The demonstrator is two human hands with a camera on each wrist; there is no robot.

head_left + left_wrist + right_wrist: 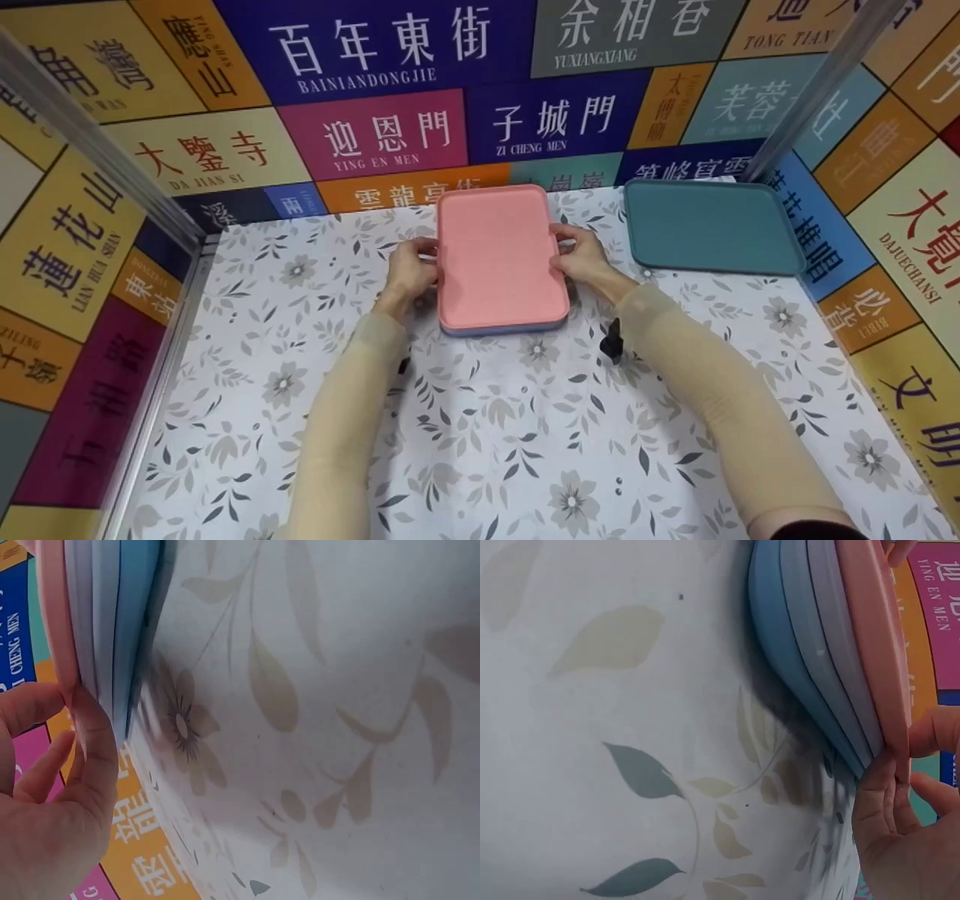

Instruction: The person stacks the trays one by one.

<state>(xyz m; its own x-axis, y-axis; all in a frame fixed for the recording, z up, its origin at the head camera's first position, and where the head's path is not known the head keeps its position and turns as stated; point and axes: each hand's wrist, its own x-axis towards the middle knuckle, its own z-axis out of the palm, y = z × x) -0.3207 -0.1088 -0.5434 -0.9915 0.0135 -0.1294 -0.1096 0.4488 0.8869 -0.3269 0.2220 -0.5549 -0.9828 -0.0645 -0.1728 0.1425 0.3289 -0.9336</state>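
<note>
A pink rectangular tray (pixel 502 259) tops a stack at the back middle of the table. Under it, in the right wrist view, show the edges of a lavender tray (pixel 834 622), a pale grey-blue tray (pixel 799 615) and a blue tray (pixel 769 607). On the stack's left side, my left hand (pixel 410 271) pinches the pink tray's rim between thumb and fingers. My right hand (pixel 585 256) pinches that same rim on the opposite side. Apart from the stack, a dark green tray (pixel 712 226) lies at the back right.
The table wears a white cloth (pixel 480 450) with grey flowers and leaves. Panels (pixel 375 135) printed with large characters stand along the back and both sides. Clear corner posts (pixel 817 94) rise at the back corners. A small black object (pixel 612 342) shows beside my right wrist.
</note>
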